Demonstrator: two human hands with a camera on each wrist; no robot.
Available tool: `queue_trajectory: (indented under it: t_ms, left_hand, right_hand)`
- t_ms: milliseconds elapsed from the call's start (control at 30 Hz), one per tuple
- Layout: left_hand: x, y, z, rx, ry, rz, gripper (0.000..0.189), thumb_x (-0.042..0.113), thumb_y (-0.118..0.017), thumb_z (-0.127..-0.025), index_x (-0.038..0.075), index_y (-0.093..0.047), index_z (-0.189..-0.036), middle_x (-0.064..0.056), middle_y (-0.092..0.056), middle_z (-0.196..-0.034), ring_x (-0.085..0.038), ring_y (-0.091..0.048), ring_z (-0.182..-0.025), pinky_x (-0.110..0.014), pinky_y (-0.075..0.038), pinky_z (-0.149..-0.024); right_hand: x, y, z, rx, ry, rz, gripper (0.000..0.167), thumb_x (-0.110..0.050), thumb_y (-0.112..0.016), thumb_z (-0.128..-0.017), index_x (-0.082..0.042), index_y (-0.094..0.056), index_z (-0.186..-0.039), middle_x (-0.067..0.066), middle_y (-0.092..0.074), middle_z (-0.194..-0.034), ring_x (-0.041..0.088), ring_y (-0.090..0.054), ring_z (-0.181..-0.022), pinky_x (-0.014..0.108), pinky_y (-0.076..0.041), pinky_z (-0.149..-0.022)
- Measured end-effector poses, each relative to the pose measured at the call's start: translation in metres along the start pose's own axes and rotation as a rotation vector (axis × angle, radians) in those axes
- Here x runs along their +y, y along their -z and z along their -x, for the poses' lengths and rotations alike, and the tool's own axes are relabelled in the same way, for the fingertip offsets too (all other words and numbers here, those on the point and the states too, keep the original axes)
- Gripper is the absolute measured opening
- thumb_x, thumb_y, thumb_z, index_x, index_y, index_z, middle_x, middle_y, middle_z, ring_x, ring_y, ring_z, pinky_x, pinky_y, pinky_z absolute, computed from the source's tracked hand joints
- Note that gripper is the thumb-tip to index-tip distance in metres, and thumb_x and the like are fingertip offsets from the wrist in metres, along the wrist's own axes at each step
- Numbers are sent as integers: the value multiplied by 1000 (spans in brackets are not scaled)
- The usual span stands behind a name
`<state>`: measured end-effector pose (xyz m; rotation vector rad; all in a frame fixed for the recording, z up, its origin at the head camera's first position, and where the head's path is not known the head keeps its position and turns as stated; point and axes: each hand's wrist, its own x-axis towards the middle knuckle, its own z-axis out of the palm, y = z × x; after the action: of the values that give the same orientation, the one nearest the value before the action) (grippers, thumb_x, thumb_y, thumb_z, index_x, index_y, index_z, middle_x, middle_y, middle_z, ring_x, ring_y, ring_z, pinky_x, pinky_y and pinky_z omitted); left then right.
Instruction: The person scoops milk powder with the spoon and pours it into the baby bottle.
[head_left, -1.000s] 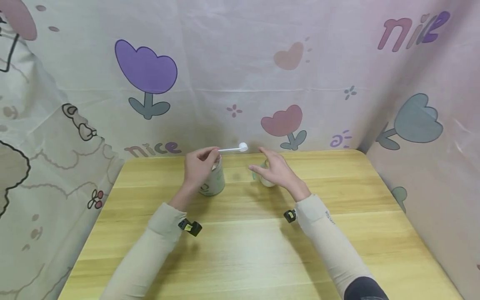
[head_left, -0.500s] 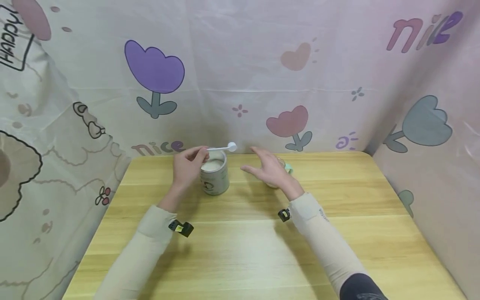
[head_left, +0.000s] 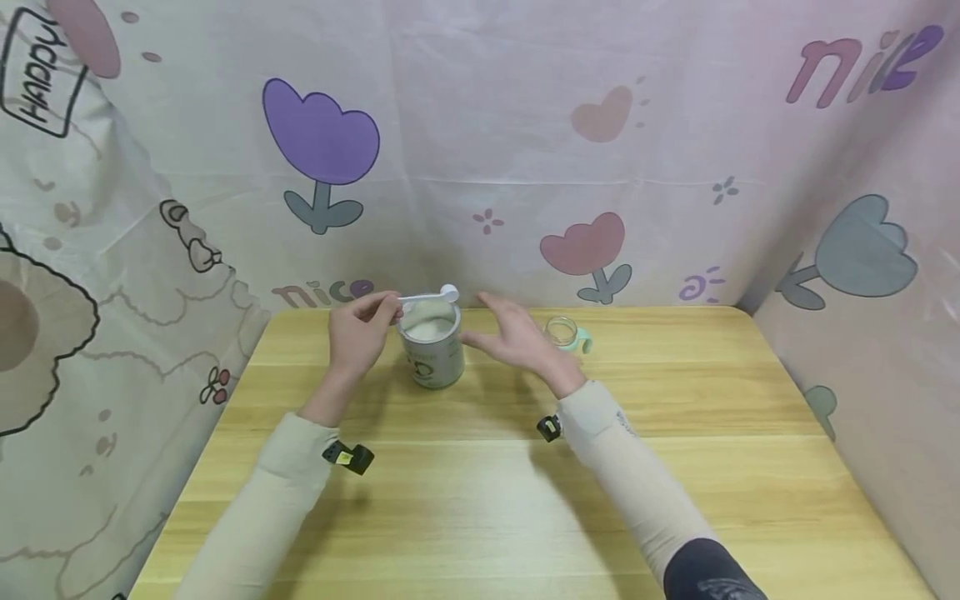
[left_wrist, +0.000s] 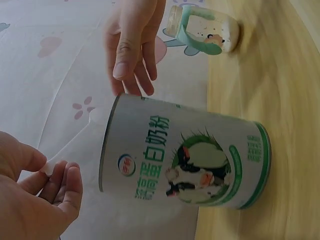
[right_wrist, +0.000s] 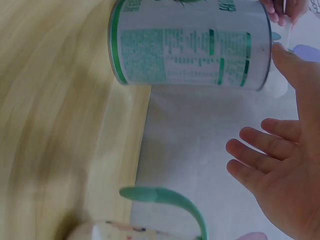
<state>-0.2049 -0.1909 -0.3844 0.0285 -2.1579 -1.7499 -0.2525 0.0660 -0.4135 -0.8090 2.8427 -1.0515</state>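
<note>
My left hand (head_left: 358, 332) pinches the end of a white measuring scoop's handle between thumb and fingers. The scoop (head_left: 426, 298) reaches sideways over the open mouth of a milk powder can (head_left: 437, 364). Pale powder shows inside that can, and a cow and green lettering mark its side in the left wrist view. On the can's other side my right hand (head_left: 517, 336) holds nothing, its fingers spread and the thumb tip close to the rim. Behind my right wrist stands a baby bottle (left_wrist: 227, 32) without a lid, with a green handle and pale contents low inside.
The can and bottle stand on a wood-grain table (head_left: 480, 500) near its back edge. A printed cloth (head_left: 465, 125) with flowers and hearts hangs right behind the table and along both sides.
Both hands have shifted left in the head view, the scoop along with the left one. The right hand has gone from in front of the bottle to beside the can, uncovering the bottle's neck.
</note>
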Motion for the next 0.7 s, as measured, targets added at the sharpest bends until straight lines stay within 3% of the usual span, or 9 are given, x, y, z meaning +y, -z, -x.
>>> queue_trajectory:
  t_ms: [333,567,700]
  left_hand:
    - [-7,19,5,15,6,-57,26,14,-68,-103,-6,-76,-118,-23,-79,-102,3,-72,-77,-14,-60,-78]
    - [-11,29,6,19,-11,-123,26,15,-68,-102,-4,-77,-116,-6,-81,-93,6,-69,-76,-12,-58,-75]
    - [-12,31,9,-9,-8,-199,26,17,-68,-101,-1,-78,-117,-14,-80,-99,7,-67,-77,-11,-56,-74]
  right_hand:
    - [-6,-20,-8,-14,54,-44,92,-58,-76,-92,-11,-38,-162,12,-46,-165,33,-44,-152,52,-37,-125]
    - [-11,-25,-13,-20,54,-43,99,-57,-76,-92,-7,-31,-165,15,-43,-166,34,-43,-153,53,-39,-124]
    - [-14,-27,-14,-32,53,-52,100,-55,-78,-92,-7,-30,-165,16,-41,-167,35,-43,-153,53,-38,-124]
